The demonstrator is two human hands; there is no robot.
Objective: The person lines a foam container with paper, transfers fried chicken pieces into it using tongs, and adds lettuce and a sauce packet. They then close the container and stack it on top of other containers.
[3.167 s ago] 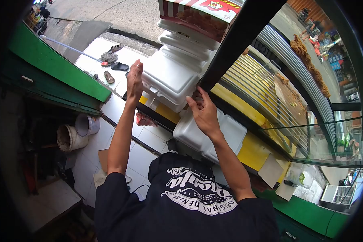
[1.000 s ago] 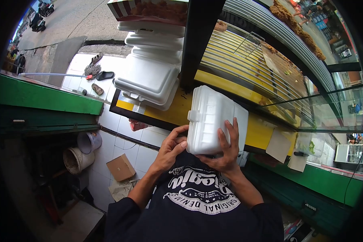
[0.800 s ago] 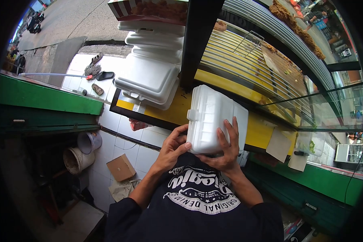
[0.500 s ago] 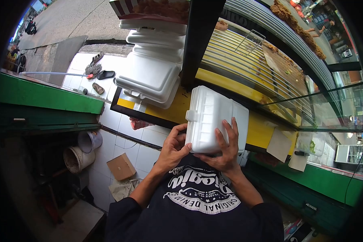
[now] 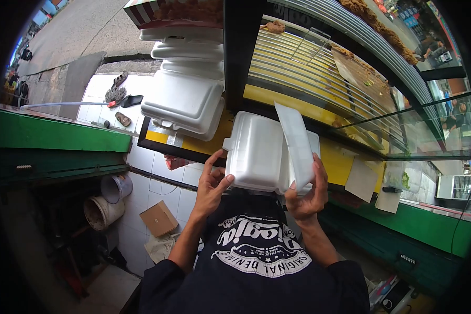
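Observation:
A white foam takeaway box (image 5: 255, 152) lies in front of me at the yellow counter's edge, its smooth face up. My left hand (image 5: 213, 183) is closed on its near left corner, thumb on top and index finger near the tab. On its right side a white foam flap (image 5: 294, 138) stands up at a tilt. My right hand (image 5: 307, 193) grips the lower end of this flap between thumb and fingers. More white foam shows behind the flap, partly hidden by it. To the left stand stacked closed foam boxes (image 5: 183, 99).
A slatted display case (image 5: 303, 73) with fried chicken pieces (image 5: 369, 23) rises behind the counter (image 5: 332, 170). A red-striped carton (image 5: 175, 13) tops the stack at the back. Low on the left are buckets (image 5: 104, 212) and a cardboard box (image 5: 159, 219).
The foam box has turned so its broad face points up, and a flap now stands raised on its right. My right hand has shifted right and down onto this flap.

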